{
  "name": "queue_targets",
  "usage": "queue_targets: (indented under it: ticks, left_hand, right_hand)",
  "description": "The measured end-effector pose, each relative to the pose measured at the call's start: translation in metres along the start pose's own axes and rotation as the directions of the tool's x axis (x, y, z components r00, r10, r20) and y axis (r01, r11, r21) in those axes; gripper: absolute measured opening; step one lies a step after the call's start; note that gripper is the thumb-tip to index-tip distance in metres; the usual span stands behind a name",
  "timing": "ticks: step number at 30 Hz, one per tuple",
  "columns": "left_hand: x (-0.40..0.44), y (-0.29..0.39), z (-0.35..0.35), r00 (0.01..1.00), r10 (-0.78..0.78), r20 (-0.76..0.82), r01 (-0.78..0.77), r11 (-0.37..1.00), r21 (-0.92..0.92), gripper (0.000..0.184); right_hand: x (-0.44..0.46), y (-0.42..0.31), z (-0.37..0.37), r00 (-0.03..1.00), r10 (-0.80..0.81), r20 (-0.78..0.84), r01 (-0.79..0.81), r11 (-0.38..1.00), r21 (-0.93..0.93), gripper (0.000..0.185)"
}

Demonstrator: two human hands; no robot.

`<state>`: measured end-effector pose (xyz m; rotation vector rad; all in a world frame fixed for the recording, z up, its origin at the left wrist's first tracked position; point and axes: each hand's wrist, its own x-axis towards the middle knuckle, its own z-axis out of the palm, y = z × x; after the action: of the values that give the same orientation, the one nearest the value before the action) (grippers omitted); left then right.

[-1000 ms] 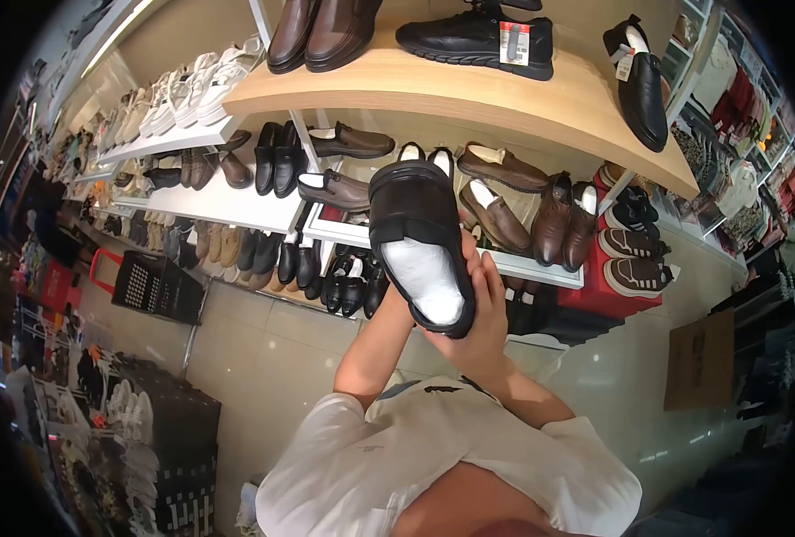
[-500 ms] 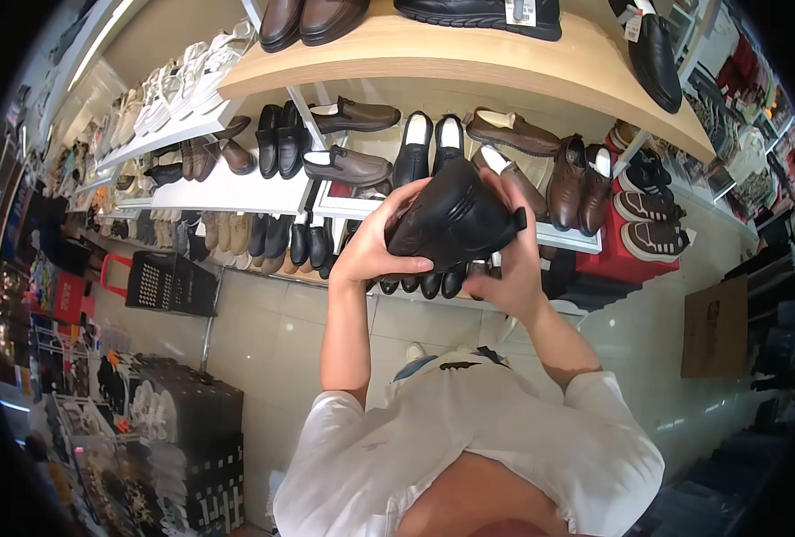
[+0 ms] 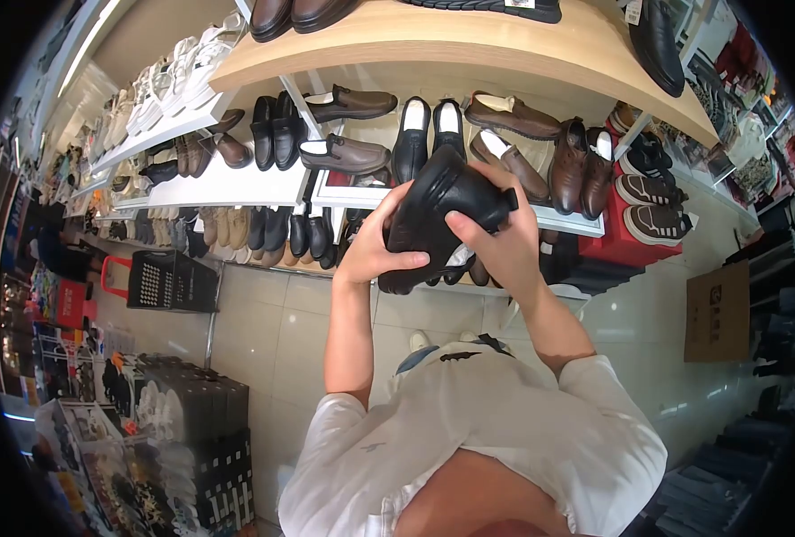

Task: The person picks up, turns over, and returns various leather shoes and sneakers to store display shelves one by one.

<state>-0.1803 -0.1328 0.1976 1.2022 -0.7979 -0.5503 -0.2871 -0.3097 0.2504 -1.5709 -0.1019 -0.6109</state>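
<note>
A black leather shoe (image 3: 431,204) is held up in front of me, tilted, with its dark side towards the camera. My left hand (image 3: 372,246) grips it from the left, the thumb lying along its lower edge. From the right, my right hand (image 3: 511,240) wraps round the other end, its thumb pressed on the black surface. Whether a second shoe lies behind it I cannot tell. Just beyond stand a pair of black slip-on shoes (image 3: 412,134) with white insoles and a brown slip-on (image 3: 348,155).
A wooden shelf (image 3: 469,58) with dark shoes curves above. Brown lace-up shoes (image 3: 583,166) stand at right, by sneakers on a red box (image 3: 634,246). A black shopping basket (image 3: 175,280) is at left; a cardboard box (image 3: 718,313) stands on the right.
The shoe has turned in my hands, one end dropping lower. My right thumb has moved up from below onto the shoe. The view has shifted slightly.
</note>
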Motion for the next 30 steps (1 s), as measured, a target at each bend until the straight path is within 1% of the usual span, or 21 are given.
queue_targets:
  ticks: [1,3,4,5,6,7,9,10,11,13,14,15,19,20,21,22,23,25,27,29,30]
  left_hand:
    - [-0.001,-0.008,-0.001,1.0,0.0,0.0,0.0,1.0,-0.001,0.095]
    - [-0.006,-0.024,0.006,0.998,-0.067,0.008,0.063,0.874,-0.483,0.084]
    - [-0.007,-0.022,0.02,0.996,-0.029,-0.089,-0.025,0.835,-0.55,0.072]
    - [-0.008,-0.024,0.027,0.984,-0.118,-0.136,-0.016,0.697,-0.717,0.07]
    - [-0.008,-0.026,0.033,0.964,-0.209,-0.165,-0.031,0.526,-0.85,0.069]
    - [-0.003,-0.022,0.038,0.991,-0.097,-0.089,-0.032,0.474,-0.88,0.074]
    - [0.01,-0.029,0.037,0.989,-0.096,-0.116,-0.077,0.339,-0.938,0.079]
    - [0.013,-0.035,0.034,0.987,-0.119,-0.112,-0.08,0.246,-0.966,0.08]
    - [0.014,-0.039,0.031,0.987,-0.114,-0.114,-0.082,0.247,-0.965,0.08]
    - [0.017,-0.041,0.03,0.993,-0.002,-0.122,-0.118,0.248,-0.962,0.083]
    - [0.018,-0.042,0.031,0.994,0.061,-0.094,-0.102,0.149,-0.984,0.087]
    - [0.02,-0.043,0.03,0.991,0.089,-0.101,-0.113,0.149,-0.982,0.089]
    - [0.036,-0.052,0.021,0.964,0.245,-0.106,-0.147,0.155,-0.977,0.092]
    - [0.038,-0.052,0.021,0.943,0.309,-0.121,-0.175,0.155,-0.972,0.092]
    - [0.039,-0.046,0.021,0.959,0.249,-0.139,-0.195,0.22,-0.956,0.059]
    - [0.042,-0.047,0.02,0.96,0.251,-0.126,-0.184,0.22,-0.958,0.059]
    - [0.046,-0.05,0.02,0.942,0.316,-0.115,-0.192,0.225,-0.955,0.078]
    - [0.051,-0.053,0.021,0.925,0.374,-0.067,-0.172,0.253,-0.952,0.088]
    - [0.055,-0.051,0.027,0.91,0.413,-0.026,-0.155,0.282,-0.947,0.1]
    - [0.061,-0.041,0.033,0.901,0.434,0.022,-0.115,0.287,-0.951,0.098]
    - [0.062,-0.03,0.036,0.933,0.355,0.054,-0.123,0.459,-0.88,0.099]
  right_hand:
    - [0.005,-0.002,-0.002,0.994,0.098,0.041,-0.098,0.995,-0.012,0.054]
    - [0.012,0.017,-0.019,0.988,0.095,0.12,-0.108,0.988,0.107,0.053]
    - [0.016,0.025,-0.026,0.977,0.074,0.202,-0.12,0.966,0.227,0.054]
    - [0.015,0.03,-0.028,0.969,0.022,0.248,-0.118,0.918,0.38,0.062]
    - [0.011,0.027,-0.026,0.976,0.066,0.206,-0.119,0.96,0.255,0.071]
    - [0.006,0.031,-0.027,0.973,0.099,0.21,-0.14,0.972,0.19,0.075]
    - [-0.006,0.044,-0.027,0.966,0.136,0.218,-0.166,0.978,0.123,0.079]
    - [-0.011,0.051,-0.027,0.928,0.252,0.274,-0.321,0.914,0.249,0.075]
    - [-0.015,0.053,-0.027,0.873,0.351,0.339,-0.464,0.81,0.358,0.073]
    - [-0.031,0.046,-0.017,0.892,0.251,0.376,-0.397,0.833,0.385,0.067]
    - [-0.04,0.043,-0.014,0.899,0.149,0.412,-0.33,0.849,0.413,0.062]
    - [-0.053,0.058,-0.018,0.875,0.27,0.402,-0.431,0.812,0.393,0.061]
    - [-0.075,0.06,-0.019,0.785,0.263,0.56,-0.502,0.801,0.327,0.059]
    - [-0.079,0.053,-0.018,0.696,0.388,0.604,-0.618,0.752,0.229,0.056]
    - [-0.082,0.048,-0.017,0.594,0.501,0.629,-0.716,0.686,0.128,0.054]
    - [-0.084,0.048,-0.017,0.604,0.5,0.621,-0.71,0.692,0.133,0.054]
    - [-0.088,0.05,-0.017,0.643,0.47,0.604,-0.696,0.688,0.206,0.05]
    - [-0.09,0.048,-0.017,0.699,0.442,0.563,-0.665,0.69,0.284,0.045]
    - [-0.09,0.043,-0.018,0.675,0.542,0.501,-0.718,0.639,0.276,0.038]
    - [-0.092,0.051,-0.024,0.722,0.5,0.479,-0.675,0.663,0.325,0.035]
    - [-0.093,0.054,-0.027,0.747,0.459,0.481,-0.646,0.673,0.361,0.033]
